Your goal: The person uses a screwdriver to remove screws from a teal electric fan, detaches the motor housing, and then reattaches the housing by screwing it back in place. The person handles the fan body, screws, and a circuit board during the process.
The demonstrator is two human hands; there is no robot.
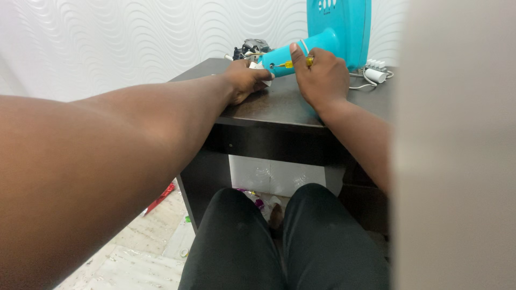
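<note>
Lying on the far side of the dark bench point(279, 107), a teal plastic fan housing point(306, 51), likely light, rigid and smooth, best grasped around its neck, steadied by the left hand point(244, 80) closed at its end while the right hand point(321, 75) grips a yellow screwdriver point(293, 63) against it.

The turquoise fan housing point(344, 27) runs off the top edge — a blurred grey slab point(457, 145) hides everything rightward.

Front of table point(279, 110): bare, a hand can slide here.
Back middle: blue fan part point(322, 45) and both hands block it.
Back left: small motor point(252, 48) sits there.
Right corner: white wires point(373, 75) lie there.
</note>
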